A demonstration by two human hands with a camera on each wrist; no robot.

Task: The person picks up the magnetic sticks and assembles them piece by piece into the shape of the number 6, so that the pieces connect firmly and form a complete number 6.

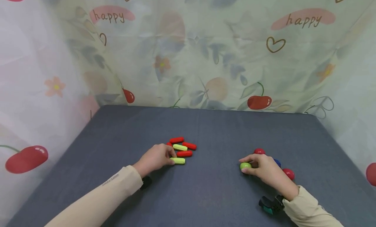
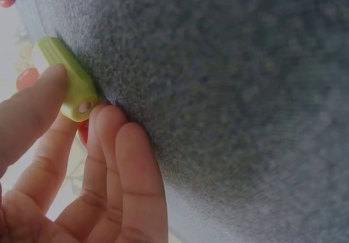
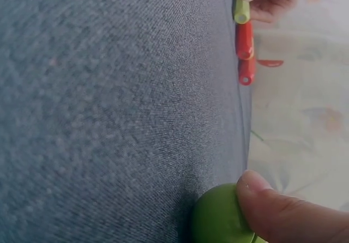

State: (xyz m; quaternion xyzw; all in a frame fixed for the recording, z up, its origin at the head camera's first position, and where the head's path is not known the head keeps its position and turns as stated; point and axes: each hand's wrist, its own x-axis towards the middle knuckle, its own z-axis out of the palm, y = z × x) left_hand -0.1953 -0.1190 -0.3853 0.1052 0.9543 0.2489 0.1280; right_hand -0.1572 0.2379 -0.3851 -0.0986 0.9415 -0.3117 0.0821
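My left hand (image 1: 157,159) pinches a long yellow-green bead (image 1: 178,160) between thumb and finger. In the left wrist view that bead (image 2: 65,79) is faceted, with a hole in its end, and lies at the dark cloth. Just beyond it are several red long beads (image 1: 184,154) and another yellow-green one (image 1: 180,147). On the right, a green ball (image 1: 245,166) sits between the thumb and fingers of my right hand (image 1: 262,168). The right wrist view shows the thumb pressed against the green ball (image 3: 218,216), which is low at the cloth.
Around my right hand are a red ball (image 1: 259,151), a second red ball (image 1: 289,173) and a partly hidden blue piece (image 1: 277,162). Dark grey cloth (image 1: 211,194) covers the table. A printed curtain (image 1: 194,57) stands behind it.
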